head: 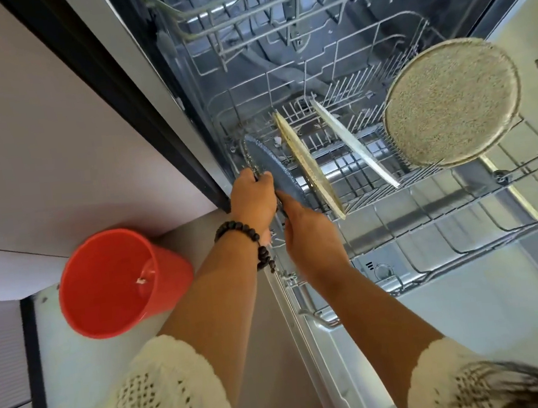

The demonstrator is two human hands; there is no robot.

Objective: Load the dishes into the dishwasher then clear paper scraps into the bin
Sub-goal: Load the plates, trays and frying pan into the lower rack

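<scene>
Fingers of your left hand [253, 199] curl over the near rim of a blue-grey speckled plate [276, 166], and your right hand [311, 236] grips the same rim just below it. You hold that plate on edge at the left end of the lower rack [463, 215], which is pulled out over the dishwasher door [473, 298]. Its face is dark blue with pale flecks and a thin dark rim. Beside it in the tines stand a beige speckled plate [310, 165] and a pale plate [354, 143], both edge-on and tilted. A sandy speckled plate [450, 102] leans at the rack's right end, face toward you. Left of your arms, a red bucket [116, 285] stands on the floor with a small white scrap inside.
</scene>
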